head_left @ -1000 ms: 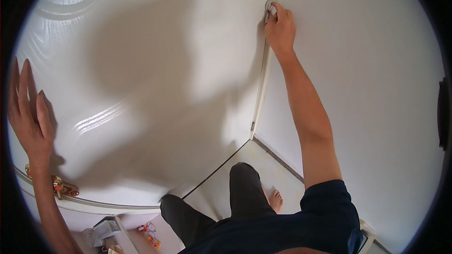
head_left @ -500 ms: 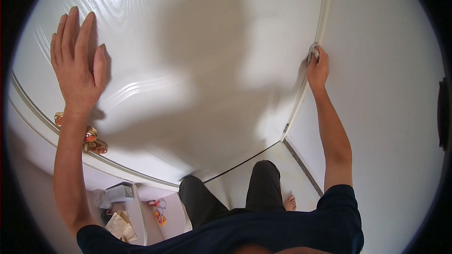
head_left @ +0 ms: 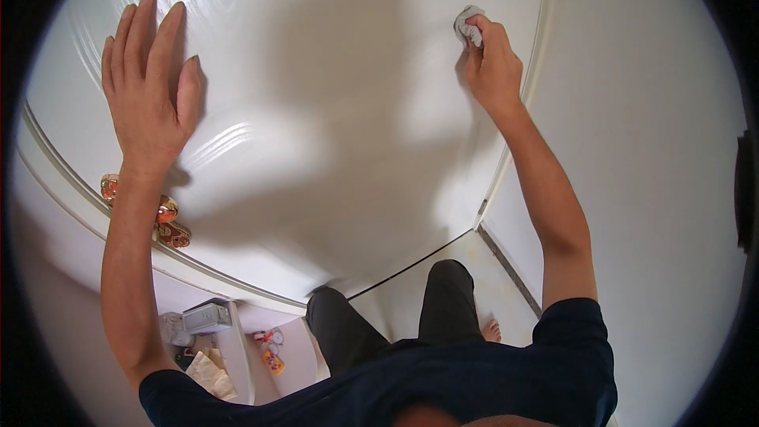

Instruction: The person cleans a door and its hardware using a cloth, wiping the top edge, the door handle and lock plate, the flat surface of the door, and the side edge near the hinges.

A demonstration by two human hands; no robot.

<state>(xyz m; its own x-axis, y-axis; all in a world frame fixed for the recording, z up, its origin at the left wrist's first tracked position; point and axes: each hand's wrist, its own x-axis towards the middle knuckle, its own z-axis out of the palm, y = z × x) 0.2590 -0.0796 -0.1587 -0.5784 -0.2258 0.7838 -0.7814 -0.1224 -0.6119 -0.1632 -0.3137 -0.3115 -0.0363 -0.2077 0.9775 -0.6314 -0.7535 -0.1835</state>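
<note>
A white door point(head_left: 356, 182) with moulded curves fills the space before me, and my shadow falls across it. My left hand point(head_left: 150, 95) rests on the door's left side, palm toward the surface and fingers stretched out. In my right hand point(head_left: 496, 67) is a bunched greyish-white cloth point(head_left: 470, 26), pinched by the fingers and held against the upper right of the door. Below my left hand, a gold and red door handle point(head_left: 168, 212) sits near the door's edge, partly covered by my left forearm.
To the right stands a plain white wall point(head_left: 640, 150), with the door frame point(head_left: 540, 39) between it and the door. At lower left, a shelf point(head_left: 243, 348) bears a grey box point(head_left: 207, 317), folded papers point(head_left: 209, 374) and small colourful items point(head_left: 273, 352). Pale floor point(head_left: 395, 304) shows around my legs.
My right hand has moved the cloth up and left, from the door frame's edge onto the door. In the picture, my left hand and the handle sit slightly further right and higher.
</note>
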